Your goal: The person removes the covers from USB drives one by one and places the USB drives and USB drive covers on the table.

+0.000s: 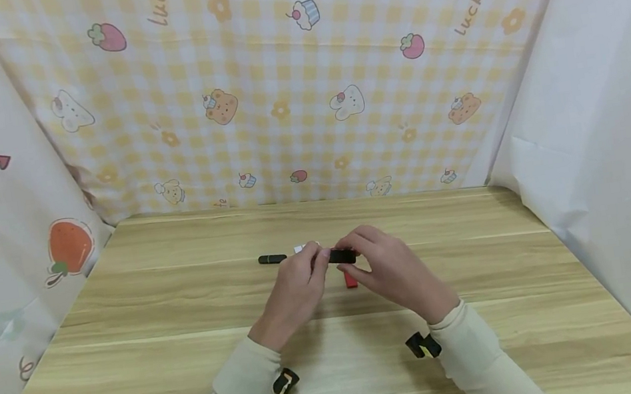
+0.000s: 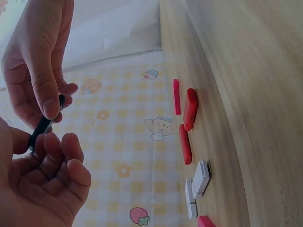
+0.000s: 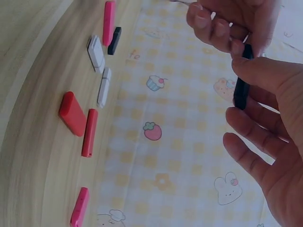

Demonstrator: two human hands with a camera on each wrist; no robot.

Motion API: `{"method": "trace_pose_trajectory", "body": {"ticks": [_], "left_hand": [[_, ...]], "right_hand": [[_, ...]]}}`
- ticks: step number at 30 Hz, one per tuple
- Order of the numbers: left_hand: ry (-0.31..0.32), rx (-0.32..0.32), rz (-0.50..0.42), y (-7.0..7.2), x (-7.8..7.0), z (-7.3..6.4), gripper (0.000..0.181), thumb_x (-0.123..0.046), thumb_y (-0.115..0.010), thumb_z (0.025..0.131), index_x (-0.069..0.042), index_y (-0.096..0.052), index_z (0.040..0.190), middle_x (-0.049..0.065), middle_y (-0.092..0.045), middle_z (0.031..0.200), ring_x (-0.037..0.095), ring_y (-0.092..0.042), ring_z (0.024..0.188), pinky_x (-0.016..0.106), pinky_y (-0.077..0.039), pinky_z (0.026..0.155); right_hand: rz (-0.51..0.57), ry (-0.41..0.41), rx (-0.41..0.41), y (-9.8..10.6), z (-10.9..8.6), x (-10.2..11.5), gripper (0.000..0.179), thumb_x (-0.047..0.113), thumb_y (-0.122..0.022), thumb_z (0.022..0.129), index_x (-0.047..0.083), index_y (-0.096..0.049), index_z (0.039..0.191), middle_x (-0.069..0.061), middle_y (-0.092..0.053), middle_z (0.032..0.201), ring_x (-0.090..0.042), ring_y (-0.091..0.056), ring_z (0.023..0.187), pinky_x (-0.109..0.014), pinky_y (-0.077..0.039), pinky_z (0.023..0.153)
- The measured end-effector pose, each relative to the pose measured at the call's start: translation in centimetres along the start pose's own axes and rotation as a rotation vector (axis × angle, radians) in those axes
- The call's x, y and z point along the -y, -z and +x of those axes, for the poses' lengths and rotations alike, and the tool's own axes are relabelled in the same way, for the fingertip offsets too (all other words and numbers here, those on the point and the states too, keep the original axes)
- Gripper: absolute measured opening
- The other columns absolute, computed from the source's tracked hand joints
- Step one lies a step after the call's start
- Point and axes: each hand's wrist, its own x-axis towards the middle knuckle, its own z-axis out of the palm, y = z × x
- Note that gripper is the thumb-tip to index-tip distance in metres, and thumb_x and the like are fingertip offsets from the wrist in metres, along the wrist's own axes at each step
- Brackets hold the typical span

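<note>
Both hands hold one short, flat black stick [image 1: 342, 257] above the table; its exact kind is unclear. My left hand [image 1: 297, 280] pinches one end between thumb and fingers, and in the left wrist view the stick [image 2: 42, 125] slants between the two hands. On the other end, the thumb and fingers of my right hand [image 1: 389, 267] grip it, as the right wrist view of the stick [image 3: 242, 87] also shows. Beneath the right hand, a red stick [image 1: 351, 279] lies partly hidden. The fingers cover parts of the black stick.
Similar pieces lie on the wooden table [image 1: 144, 315]: a black stick [image 1: 272, 259], white sticks [image 3: 95, 53], red sticks [image 3: 72, 113] and pink sticks [image 3: 79, 207]. A checked yellow cloth [image 1: 277, 94] hangs behind, and white cloths [image 1: 601, 116] stand at the sides.
</note>
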Motion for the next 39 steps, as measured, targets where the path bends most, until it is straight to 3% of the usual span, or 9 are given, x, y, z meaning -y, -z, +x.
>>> {"method": "trace_pose_trajectory", "body": {"ticks": [17, 24, 27, 30, 32, 35, 39], "left_hand": [[-0.037, 0.0, 0.014, 0.2, 0.0, 0.2, 0.035, -0.019, -0.047, 0.117, -0.008, -0.057, 0.085, -0.004, -0.041, 0.068, 0.006, -0.037, 0.057, 0.022, -0.034, 0.055], [-0.005, 0.011, -0.005, 0.8, 0.0, 0.3, 0.037, -0.022, -0.045, 0.118, -0.008, -0.057, 0.086, -0.004, -0.044, 0.067, 0.006, -0.041, 0.057, 0.022, -0.036, 0.053], [0.048, -0.069, -0.06, 2.3, 0.3, 0.5, 0.039, -0.023, -0.042, 0.118, -0.006, -0.06, 0.089, 0.001, -0.051, 0.066, 0.009, -0.046, 0.056, 0.022, -0.039, 0.05], [0.084, -0.222, -0.086, 4.5, 0.6, 0.5, 0.04, -0.021, -0.043, 0.117, -0.003, -0.06, 0.086, 0.007, -0.057, 0.065, 0.014, -0.049, 0.055, 0.023, -0.04, 0.051], [0.076, -0.289, -0.082, 5.5, 0.9, 0.5, 0.039, -0.019, -0.044, 0.116, -0.003, -0.059, 0.084, 0.009, -0.059, 0.066, 0.016, -0.052, 0.056, 0.023, -0.041, 0.053], [0.057, -0.294, -0.076, 6.1, 1.2, 0.6, 0.038, -0.018, -0.046, 0.116, -0.004, -0.059, 0.084, 0.011, -0.06, 0.066, 0.018, -0.056, 0.058, 0.024, -0.045, 0.057], [0.042, -0.254, -0.099, 5.4, 1.2, 0.7, 0.034, -0.016, -0.048, 0.115, -0.003, -0.061, 0.087, 0.011, -0.06, 0.067, 0.019, -0.058, 0.06, 0.023, -0.048, 0.056]], "right_hand": [[0.029, 0.009, -0.016, 0.0, -0.3, -0.7, 0.025, 0.009, -0.088, 0.09, 0.006, -0.077, 0.112, -0.005, -0.075, 0.11, -0.014, -0.074, 0.095, -0.028, -0.064, 0.082], [0.032, 0.004, -0.004, 0.2, -0.4, -1.2, 0.024, 0.007, -0.087, 0.091, 0.005, -0.076, 0.113, -0.006, -0.074, 0.111, -0.016, -0.075, 0.096, -0.03, -0.065, 0.083], [-0.009, -0.071, -0.018, 1.0, -1.0, -2.5, 0.024, 0.003, -0.087, 0.089, 0.004, -0.075, 0.11, -0.008, -0.074, 0.109, -0.019, -0.075, 0.095, -0.035, -0.066, 0.082], [-0.058, -0.189, -0.049, 2.3, -1.8, -3.9, 0.026, 0.0, -0.088, 0.087, 0.003, -0.075, 0.109, -0.009, -0.074, 0.106, -0.022, -0.076, 0.092, -0.042, -0.065, 0.079], [-0.074, -0.243, -0.059, 3.1, -2.2, -4.5, 0.026, 0.0, -0.088, 0.087, 0.003, -0.076, 0.11, -0.01, -0.074, 0.106, -0.023, -0.076, 0.09, -0.046, -0.065, 0.077], [-0.072, -0.254, -0.052, 3.8, -2.2, -4.9, 0.025, 0.003, -0.087, 0.09, 0.004, -0.077, 0.113, -0.01, -0.074, 0.108, -0.024, -0.075, 0.092, -0.047, -0.064, 0.079], [-0.066, -0.249, -0.031, 4.0, -2.0, -4.9, 0.025, 0.007, -0.087, 0.091, 0.005, -0.077, 0.113, -0.009, -0.076, 0.108, -0.024, -0.074, 0.093, -0.046, -0.064, 0.083]]}}
